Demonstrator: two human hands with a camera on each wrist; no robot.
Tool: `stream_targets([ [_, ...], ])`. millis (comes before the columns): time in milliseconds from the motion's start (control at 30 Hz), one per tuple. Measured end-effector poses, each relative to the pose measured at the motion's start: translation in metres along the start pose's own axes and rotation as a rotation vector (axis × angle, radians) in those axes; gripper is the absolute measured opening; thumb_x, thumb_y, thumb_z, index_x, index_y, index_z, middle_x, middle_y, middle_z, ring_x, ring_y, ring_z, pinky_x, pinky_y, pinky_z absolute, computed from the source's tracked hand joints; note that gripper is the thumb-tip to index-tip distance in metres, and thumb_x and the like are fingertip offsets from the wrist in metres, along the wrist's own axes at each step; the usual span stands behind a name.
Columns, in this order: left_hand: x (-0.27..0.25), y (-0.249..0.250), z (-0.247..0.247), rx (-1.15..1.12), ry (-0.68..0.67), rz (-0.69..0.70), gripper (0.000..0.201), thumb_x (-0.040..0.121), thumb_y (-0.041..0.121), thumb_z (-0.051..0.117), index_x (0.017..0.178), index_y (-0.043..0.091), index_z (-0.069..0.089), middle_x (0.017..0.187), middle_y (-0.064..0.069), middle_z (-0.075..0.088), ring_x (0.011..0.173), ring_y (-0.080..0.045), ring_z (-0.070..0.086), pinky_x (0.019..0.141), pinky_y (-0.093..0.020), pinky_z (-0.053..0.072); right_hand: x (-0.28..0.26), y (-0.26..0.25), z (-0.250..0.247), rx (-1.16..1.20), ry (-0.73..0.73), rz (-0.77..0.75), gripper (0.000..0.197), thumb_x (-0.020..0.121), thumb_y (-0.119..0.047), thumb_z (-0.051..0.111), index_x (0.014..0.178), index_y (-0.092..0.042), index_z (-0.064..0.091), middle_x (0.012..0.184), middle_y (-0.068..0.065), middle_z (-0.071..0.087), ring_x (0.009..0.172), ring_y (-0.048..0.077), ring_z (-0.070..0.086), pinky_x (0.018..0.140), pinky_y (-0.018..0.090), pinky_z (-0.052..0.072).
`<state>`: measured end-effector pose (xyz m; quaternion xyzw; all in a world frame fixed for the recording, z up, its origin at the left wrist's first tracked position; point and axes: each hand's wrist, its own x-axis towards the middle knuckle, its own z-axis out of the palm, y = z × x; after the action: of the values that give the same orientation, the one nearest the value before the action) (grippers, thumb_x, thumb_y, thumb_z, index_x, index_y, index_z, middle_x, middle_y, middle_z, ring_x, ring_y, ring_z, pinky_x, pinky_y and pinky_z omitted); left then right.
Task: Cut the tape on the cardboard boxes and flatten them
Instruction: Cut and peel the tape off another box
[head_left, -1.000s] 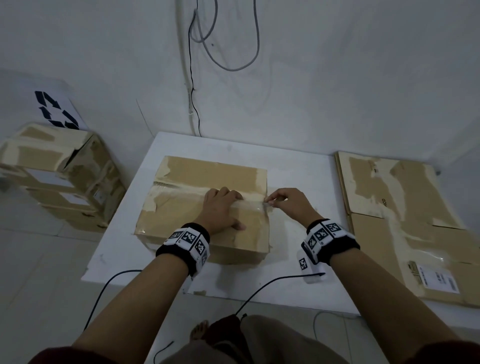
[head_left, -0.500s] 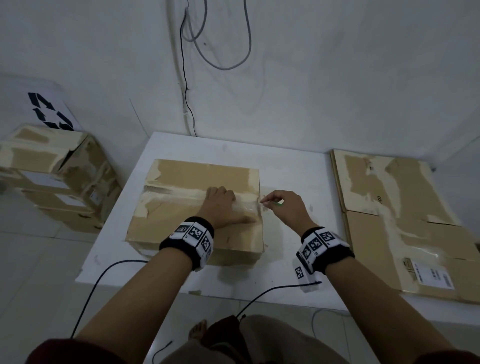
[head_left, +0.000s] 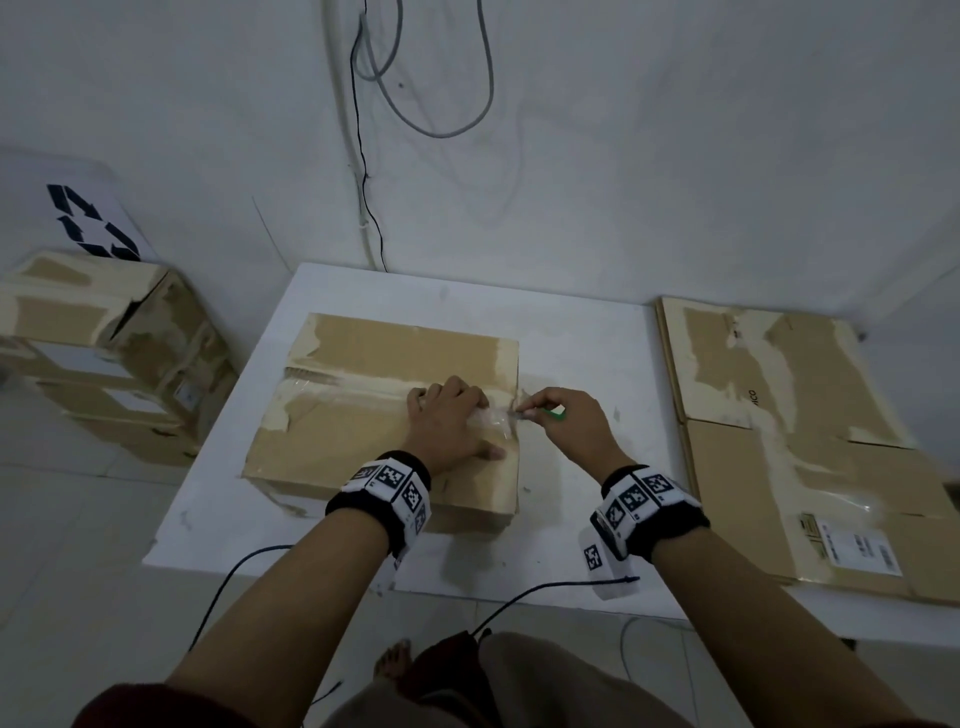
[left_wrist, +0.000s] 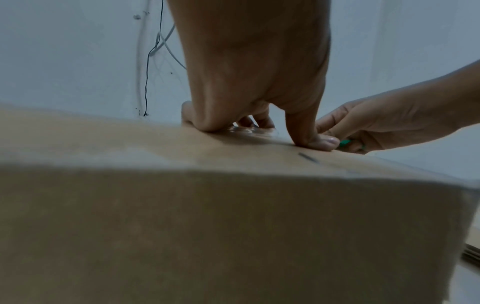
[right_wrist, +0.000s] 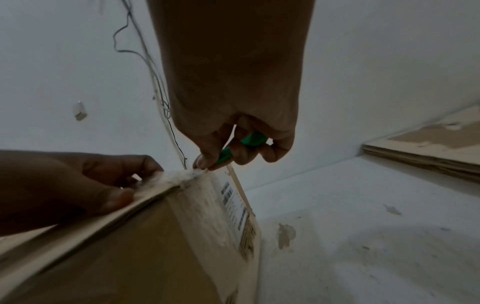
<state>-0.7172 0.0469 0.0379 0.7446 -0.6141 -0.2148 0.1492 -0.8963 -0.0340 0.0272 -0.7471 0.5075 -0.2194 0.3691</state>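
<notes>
A closed cardboard box (head_left: 363, 415) lies on the white table (head_left: 571, 364), with clear tape (head_left: 491, 417) running along its top seam. My left hand (head_left: 452, 423) presses down on the box top near its right edge, fingers on the tape and thumb spread flat (left_wrist: 311, 139). My right hand (head_left: 563, 423) grips a small green-handled cutter (head_left: 556, 413), also the cutter (right_wrist: 249, 142), with its tip at the tape end on the box's right top edge (right_wrist: 192, 174). The blade itself is hidden by the fingers.
Flattened cardboard (head_left: 805, 441) lies stacked on the right part of the table. Taped boxes (head_left: 104, 353) are piled on the floor at the left, under a recycling sign (head_left: 88, 223). Cables hang on the wall behind, and wrist cables trail off the table's front edge.
My right hand has shifted slightly left onto the tape end at the box's edge, and the green cutter handle now shows. The left hand stays pressed on the box.
</notes>
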Motion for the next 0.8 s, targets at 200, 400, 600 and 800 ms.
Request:
stream_targets([
  [200, 0.0, 0.001, -0.001, -0.042, 0.009, 0.032, 0.063, 0.061, 0.055, 0.079, 0.113, 0.029, 0.055, 0.113, 0.009, 0.042, 0.115, -0.013, 0.043, 0.104, -0.04, 0.012, -0.002, -0.004, 0.002, 0.128, -0.05, 0.107, 0.007, 0.087, -0.016, 0.072, 0.084, -0.023, 0.075, 0.081, -0.012, 0.069, 0.087, 0.007, 0.063, 0.076, 0.015, 0.044],
  [400, -0.002, 0.002, -0.002, -0.049, 0.03, 0.039, 0.063, 0.062, 0.053, 0.08, 0.114, 0.027, 0.055, 0.11, 0.011, 0.041, 0.112, -0.011, 0.045, 0.099, -0.035, 0.014, -0.01, -0.002, -0.002, 0.28, -0.113, 0.245, 0.009, 0.09, -0.015, 0.07, 0.097, -0.014, 0.075, 0.084, -0.009, 0.068, 0.076, 0.001, 0.058, 0.06, 0.009, 0.038],
  [600, 0.004, 0.011, -0.01, 0.057, -0.152, -0.015, 0.078, 0.062, 0.068, 0.07, 0.125, 0.026, 0.053, 0.12, 0.002, 0.051, 0.119, -0.02, 0.044, 0.102, -0.039, 0.021, -0.01, -0.001, 0.003, 0.153, -0.051, 0.2, 0.002, 0.089, -0.023, 0.071, 0.089, -0.023, 0.073, 0.091, 0.0, 0.072, 0.09, 0.013, 0.065, 0.072, 0.02, 0.045],
  [800, -0.001, 0.011, 0.007, -0.019, -0.029, -0.04, 0.058, 0.066, 0.059, 0.074, 0.116, 0.035, 0.057, 0.115, 0.008, 0.052, 0.115, -0.018, 0.041, 0.098, -0.038, 0.019, -0.016, 0.004, 0.001, 0.144, -0.069, 0.206, 0.006, 0.09, -0.026, 0.069, 0.085, -0.028, 0.071, 0.085, -0.003, 0.072, 0.091, 0.015, 0.066, 0.067, 0.021, 0.044],
])
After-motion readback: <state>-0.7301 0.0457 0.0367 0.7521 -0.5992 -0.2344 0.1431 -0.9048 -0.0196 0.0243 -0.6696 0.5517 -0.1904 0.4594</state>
